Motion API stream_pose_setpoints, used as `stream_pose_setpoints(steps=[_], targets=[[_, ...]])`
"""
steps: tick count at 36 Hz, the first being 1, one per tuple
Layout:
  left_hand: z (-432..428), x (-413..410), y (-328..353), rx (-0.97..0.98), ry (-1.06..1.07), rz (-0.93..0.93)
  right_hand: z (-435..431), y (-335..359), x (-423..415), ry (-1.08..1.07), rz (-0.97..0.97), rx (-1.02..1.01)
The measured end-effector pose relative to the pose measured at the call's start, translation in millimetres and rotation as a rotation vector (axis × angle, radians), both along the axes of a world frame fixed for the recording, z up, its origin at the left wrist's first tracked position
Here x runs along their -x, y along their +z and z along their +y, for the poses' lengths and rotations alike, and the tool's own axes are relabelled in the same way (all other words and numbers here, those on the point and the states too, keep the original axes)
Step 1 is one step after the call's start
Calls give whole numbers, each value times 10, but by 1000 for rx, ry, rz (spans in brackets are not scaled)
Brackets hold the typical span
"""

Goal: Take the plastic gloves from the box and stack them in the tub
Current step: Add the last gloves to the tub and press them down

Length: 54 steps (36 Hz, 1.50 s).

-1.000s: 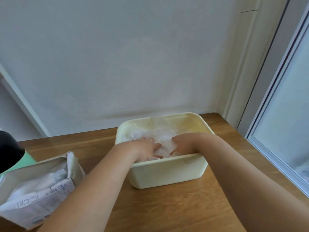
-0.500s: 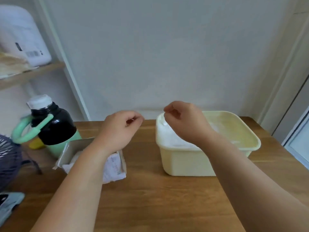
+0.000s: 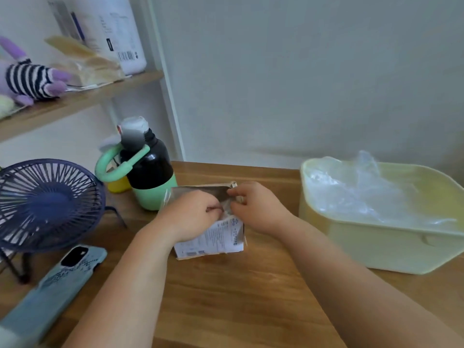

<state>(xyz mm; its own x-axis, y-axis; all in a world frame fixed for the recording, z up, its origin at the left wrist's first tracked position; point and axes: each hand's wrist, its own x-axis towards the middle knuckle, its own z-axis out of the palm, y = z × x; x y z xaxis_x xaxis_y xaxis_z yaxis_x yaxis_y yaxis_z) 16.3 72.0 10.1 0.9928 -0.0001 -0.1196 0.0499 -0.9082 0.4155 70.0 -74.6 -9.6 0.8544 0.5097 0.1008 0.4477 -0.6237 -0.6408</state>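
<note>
Left hand (image 3: 193, 214), fingers curled, pinched at the plastic gloves (image 3: 226, 209) inside the torn-open box (image 3: 213, 237) on the counter (image 3: 238, 297) while right hand (image 3: 253, 209) gripped its rim. Drawing a glove out seemed underway; next, carrying it to the part-filled tub (image 3: 376, 242).

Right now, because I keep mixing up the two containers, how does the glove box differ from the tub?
The box is small, white printed cardboard, torn open; the tub is larger, plain pale-yellow plastic. The left hand and right hand are both at the box's opening; nothing touches the tub. The box stands beside the bottle; the tub sits further right. Both rest on the wooden table and hold clear plastic gloves.
</note>
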Motion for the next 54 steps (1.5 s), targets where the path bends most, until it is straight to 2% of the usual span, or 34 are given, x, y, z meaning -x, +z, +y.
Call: stream_pose_setpoints(steps=[4,8,12,16,18,21,25,27,30,34,36,39,44,48,50,54], targets=[[31,16,11,214,72,-93,-25,-47,-10,8,0,-38],[29,3,15,383,158,-343,-54,-39,-18,61,5,-77],[-20,9,34,466,53,-491,-44,10,-30,141,-44,-93],[-60,25,31,594,36,-621,-56,126,-34,46,-33,-249],[-55,25,14,634,85,-601,-73,200,-46,-28,19,-403],[-38,18,-19,658,139,-463,-111,311,-59,-124,115,-650],[-155,49,53,784,117,-412,-216,456,-41,-211,120,-915],[-253,56,140,900,83,-401,-301,508,-15,-188,125,-935],[-447,14,262,1011,40,-374,-458,541,11,-142,120,-853],[-710,-121,381,1282,55,-373,-743,610,64,-45,175,-798],[-817,-168,468,1342,47,-350,-894,673,62,-36,191,-812],[-1023,-248,636,1250,-55,-308,-1195,814,3,-108,222,-878],[-1307,-353,904,791,-332,-187,-1587,1030,30,-259,225,-756],[-1489,-531,979,553,-346,-116,-1851,1039,39,-264,259,-790],[-1564,-672,934,469,-249,-189,-1946,1009,35,-307,280,-813],[-1719,-776,753,43,8,-593,-2095,857,-67,-549,238,-870]])
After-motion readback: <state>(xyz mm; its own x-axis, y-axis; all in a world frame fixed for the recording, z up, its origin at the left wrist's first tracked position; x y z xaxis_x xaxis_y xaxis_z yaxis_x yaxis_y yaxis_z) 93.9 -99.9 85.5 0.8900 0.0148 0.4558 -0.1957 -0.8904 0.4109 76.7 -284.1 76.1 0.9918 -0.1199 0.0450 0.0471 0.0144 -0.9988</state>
